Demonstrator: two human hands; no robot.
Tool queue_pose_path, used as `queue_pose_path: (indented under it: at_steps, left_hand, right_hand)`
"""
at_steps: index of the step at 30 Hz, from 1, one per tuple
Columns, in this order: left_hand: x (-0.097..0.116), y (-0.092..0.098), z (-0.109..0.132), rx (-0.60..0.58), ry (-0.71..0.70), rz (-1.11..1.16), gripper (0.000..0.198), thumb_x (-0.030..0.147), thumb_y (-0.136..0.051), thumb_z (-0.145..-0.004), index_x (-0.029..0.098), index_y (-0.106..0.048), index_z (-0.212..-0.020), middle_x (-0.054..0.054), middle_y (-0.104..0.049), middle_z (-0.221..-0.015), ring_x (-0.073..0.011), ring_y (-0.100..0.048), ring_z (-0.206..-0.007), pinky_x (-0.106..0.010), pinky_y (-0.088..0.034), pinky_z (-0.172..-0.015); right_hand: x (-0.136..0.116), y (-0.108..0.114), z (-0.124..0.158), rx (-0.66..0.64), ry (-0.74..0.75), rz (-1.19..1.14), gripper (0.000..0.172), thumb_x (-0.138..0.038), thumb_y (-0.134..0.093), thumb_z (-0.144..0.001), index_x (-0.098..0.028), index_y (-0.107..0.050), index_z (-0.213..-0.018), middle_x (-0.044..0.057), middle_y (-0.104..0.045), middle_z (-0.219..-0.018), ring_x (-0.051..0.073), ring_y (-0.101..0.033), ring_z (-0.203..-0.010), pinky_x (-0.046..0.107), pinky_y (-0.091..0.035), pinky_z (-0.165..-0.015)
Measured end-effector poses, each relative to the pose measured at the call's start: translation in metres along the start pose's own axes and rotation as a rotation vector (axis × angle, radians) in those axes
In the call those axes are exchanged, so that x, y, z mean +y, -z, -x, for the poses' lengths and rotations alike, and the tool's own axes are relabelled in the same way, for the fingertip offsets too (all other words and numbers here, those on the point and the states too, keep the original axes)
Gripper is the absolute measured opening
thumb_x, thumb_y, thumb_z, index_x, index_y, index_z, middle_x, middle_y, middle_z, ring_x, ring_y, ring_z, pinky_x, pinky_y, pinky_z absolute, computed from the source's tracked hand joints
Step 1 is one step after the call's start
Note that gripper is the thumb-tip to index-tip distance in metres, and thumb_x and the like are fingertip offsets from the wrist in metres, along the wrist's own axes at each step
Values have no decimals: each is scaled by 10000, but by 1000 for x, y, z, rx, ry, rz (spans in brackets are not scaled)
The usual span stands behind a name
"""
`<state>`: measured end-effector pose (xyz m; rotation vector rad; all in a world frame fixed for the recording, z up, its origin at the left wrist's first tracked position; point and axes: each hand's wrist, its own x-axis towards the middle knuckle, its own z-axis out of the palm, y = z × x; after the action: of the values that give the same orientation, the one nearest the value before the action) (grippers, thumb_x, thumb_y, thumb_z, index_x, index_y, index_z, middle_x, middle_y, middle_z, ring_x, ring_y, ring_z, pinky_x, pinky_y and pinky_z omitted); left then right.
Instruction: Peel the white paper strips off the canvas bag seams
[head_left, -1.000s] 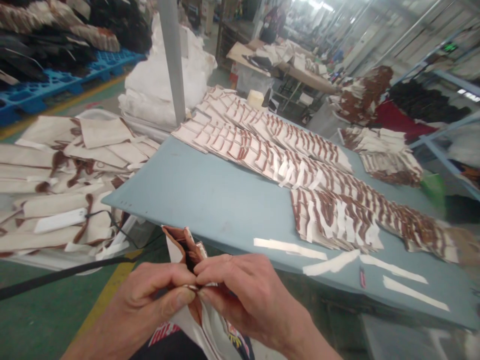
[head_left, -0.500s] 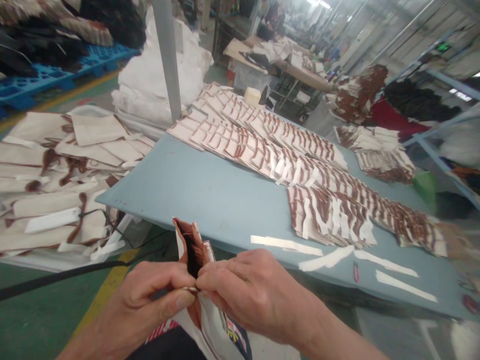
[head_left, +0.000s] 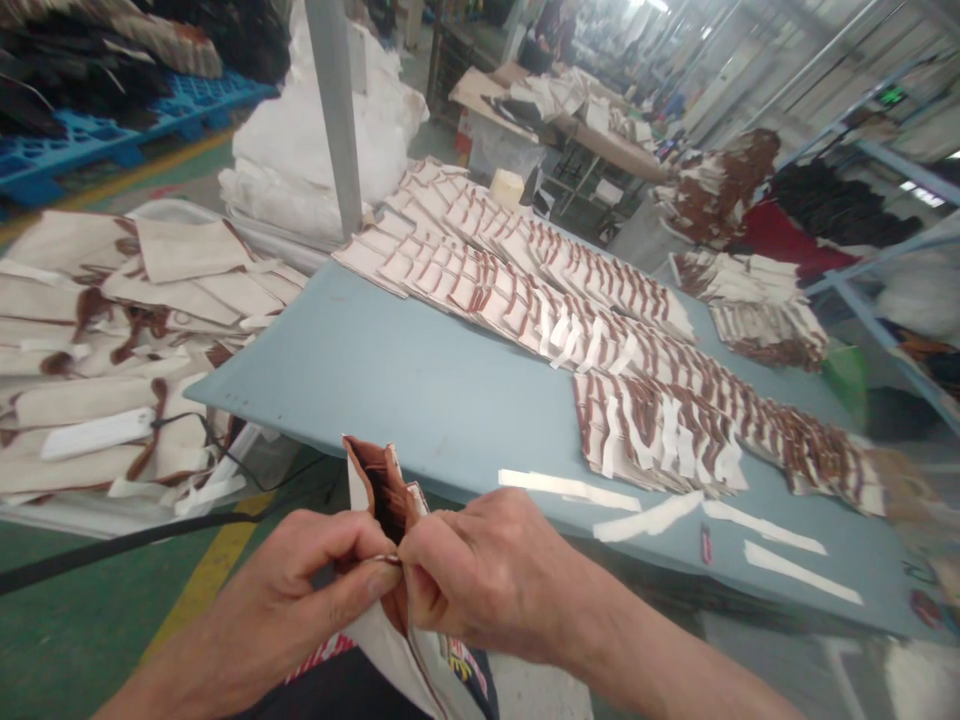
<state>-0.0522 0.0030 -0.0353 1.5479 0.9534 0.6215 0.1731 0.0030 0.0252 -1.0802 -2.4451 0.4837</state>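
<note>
A wide blue worktop (head_left: 420,380) fills the middle of the view, and long overlapping rows of cream-and-brown fabric pieces (head_left: 570,320) run across it toward the far right, with a shorter batch (head_left: 652,435) laid nearer the front edge. A few loose white strips (head_left: 570,488) lie on the bare blue surface near that edge, with a small red item (head_left: 706,545) among them that is too small to identify. To the left, off the worktop, sits a heap of larger cream pieces with brown trim (head_left: 112,350), and a grey post (head_left: 336,110) rises behind the worktop's far corner. Close to the camera, in front of the worktop's near edge and held in the air above the person's lap, is a pouch (head_left: 382,490) of cream fabric with a brown lining, its mouth standing upward. The left hand (head_left: 315,580) has its grip clenched on the pouch's left edge, thumb and forefinger pinched together. The right hand (head_left: 480,580) grasps the opposite edge in the same way, so the fingertips of both hands meet at a small metallic part (head_left: 388,560) on the seam. The step in hand looks like fine work at that fitting, closing or seating it. The next move would seem to call for steady pinch pressure from both hands and the pouch kept from twisting.
</note>
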Motion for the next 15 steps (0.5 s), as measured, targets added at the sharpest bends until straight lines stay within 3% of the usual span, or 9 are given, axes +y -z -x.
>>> queue_pose_path:
  at_steps: [7, 11, 15]
  left_hand:
    - [-4, -5, 6, -115, 109, 14, 394, 415, -607, -1037, 233, -735, -711, 45, -660, -606, -126, -551, -546, -221, -390, -531]
    - [-6, -7, 6, -159, 69, -35, 367, 362, -558, -1023, 225, -690, -709, 48, -634, -624, -124, -555, -594, -220, -384, -576]
    - [-8, -10, 7, -242, 59, -27, 327, 382, -551, -991, 225, -626, -713, 51, -595, -651, -125, -526, -613, -215, -373, -578]
  right_hand:
    - [5, -3, 3, -75, 64, 14, 283, -133, -552, -1024, -259, -569, -771, -52, -558, -595, 130, -375, -494, 308, -171, -488]
    - [10, -4, 8, -111, -42, -140, 130, -146, -560, -915, -245, -599, -839, -80, -517, -574, 115, -361, -478, 275, -178, -480]
    - [14, -2, 9, -245, -198, -333, 51, -193, -628, -842, -242, -616, -833, -96, -501, -573, 85, -390, -472, 209, -234, -485]
